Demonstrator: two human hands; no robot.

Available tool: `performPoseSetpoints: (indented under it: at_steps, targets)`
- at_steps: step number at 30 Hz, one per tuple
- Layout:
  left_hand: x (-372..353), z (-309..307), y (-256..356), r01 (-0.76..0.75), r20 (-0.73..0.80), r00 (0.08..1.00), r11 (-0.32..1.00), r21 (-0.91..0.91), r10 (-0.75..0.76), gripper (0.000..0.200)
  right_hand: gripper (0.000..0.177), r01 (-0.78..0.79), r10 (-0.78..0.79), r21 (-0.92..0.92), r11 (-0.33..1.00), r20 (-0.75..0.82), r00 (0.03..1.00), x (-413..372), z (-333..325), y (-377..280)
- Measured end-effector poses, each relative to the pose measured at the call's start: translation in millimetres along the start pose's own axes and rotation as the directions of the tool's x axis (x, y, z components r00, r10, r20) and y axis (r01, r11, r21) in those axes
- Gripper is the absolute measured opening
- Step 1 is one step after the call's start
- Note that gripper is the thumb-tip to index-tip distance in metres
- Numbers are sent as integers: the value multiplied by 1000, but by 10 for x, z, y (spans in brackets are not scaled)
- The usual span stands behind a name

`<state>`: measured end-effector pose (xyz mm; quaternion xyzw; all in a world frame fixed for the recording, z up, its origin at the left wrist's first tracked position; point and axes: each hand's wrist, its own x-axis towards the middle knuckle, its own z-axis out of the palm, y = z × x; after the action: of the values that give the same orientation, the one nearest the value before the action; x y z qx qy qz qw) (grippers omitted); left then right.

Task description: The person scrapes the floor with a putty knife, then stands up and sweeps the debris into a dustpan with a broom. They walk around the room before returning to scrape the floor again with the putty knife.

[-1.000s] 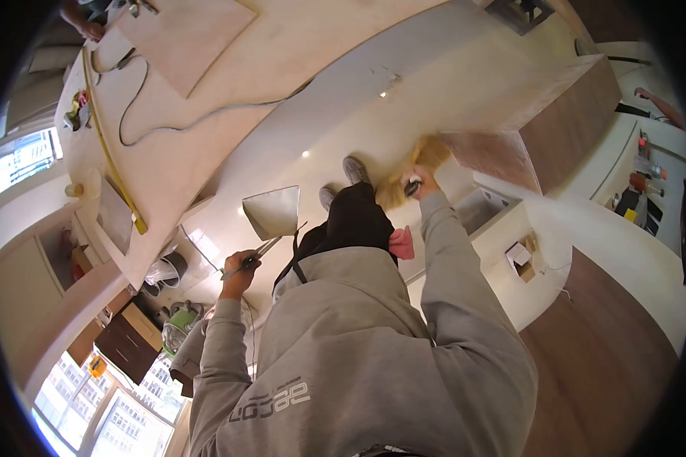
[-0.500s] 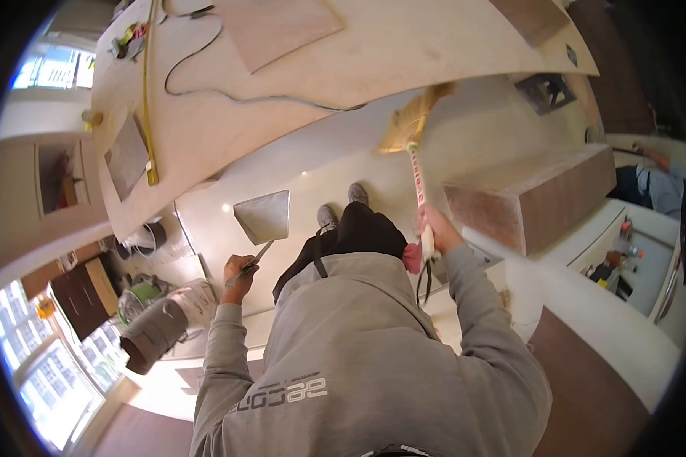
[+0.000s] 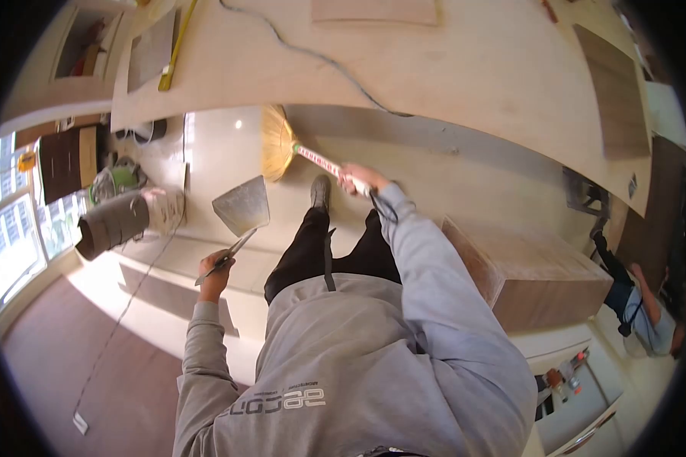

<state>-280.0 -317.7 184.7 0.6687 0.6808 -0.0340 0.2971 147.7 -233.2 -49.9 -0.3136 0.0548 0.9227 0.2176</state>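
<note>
On pale floor (image 3: 219,152), fanned straw broom (image 3: 276,143), grey dustpan (image 3: 242,204)

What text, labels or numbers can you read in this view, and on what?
Grey hoodie, white lettering: upside down, not legible.
Broom handle in the right hand: red print, too blurred to read.
Dustpan in the left hand: no text seen.
</note>
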Motion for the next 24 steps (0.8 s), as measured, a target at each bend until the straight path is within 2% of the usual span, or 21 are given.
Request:
performPoseSetpoints:
  at_steps: [2,4,5,6,7,8,9,10,11,15,16,18,20,22,23,24]
  targets:
    - [-123,-1,210,37,17,999,999,-13,-36,17,11,20,-28,-64,998,-124,992,23,57,-218]
    - [-256,57,356,79,15,997,997,14,-79,17,11,71,-85,-185,980,-68,994,105,-409,-187]
    - [-345,76,398,88,-3,996,996,27,-88,17,10,131,-174,-248,960,-160,972,-25,-574,-136]
    - [-413,102,431,118,-5,993,993,-6,-118,19,11,180,-231,-218,959,-236,944,-166,-843,-38]
    - [-464,129,468,142,-19,990,990,-23,-143,19,12,193,-221,-166,967,-177,959,-311,-1294,25]
    - [-519,149,500,166,1,986,985,-53,-166,19,13,220,-219,-27,975,-270,938,-782,-1210,45]
    - [-566,160,515,188,19,982,979,-83,-187,20,14,161,-216,-180,970,-343,914,-1316,-1014,-57]
    - [-604,187,510,208,2,978,973,-98,-209,20,16,187,-217,-116,976,-382,898,-1614,-1093,-42]
    - [-632,245,487,192,3,981,972,-132,-193,20,15,131,-245,-245,961,-522,817,-1738,-1531,12]
    - [-647,489,381,163,33,987,970,-181,-160,20,16,185,-165,-43,982,-675,719,-2361,-1472,-6]
    - [-634,555,371,161,22,987,966,-204,-160,20,16,166,-168,-67,984,-672,721,-2378,-1327,-11]
    - [-621,725,279,155,-14,986,954,-257,-164,20,10,-74,-325,-445,893,-749,578,-2324,-823,11]
    - [-612,821,229,160,-26,984,941,-300,-175,22,13,72,-319,-336,939,-776,544,-2187,-351,136]
    - [-635,975,90,164,-61,978,918,-361,-199,22,20,108,-274,-266,958,-733,622,-2176,135,197]
    - [-644,1065,18,156,-85,975,905,-395,-205,22,20,86,-282,-295,952,-730,622,-2192,354,236]
    - [-648,1142,-51,167,-94,970,891,-421,-226,22,22,59,-273,-319,946,-684,676,-2207,560,272]
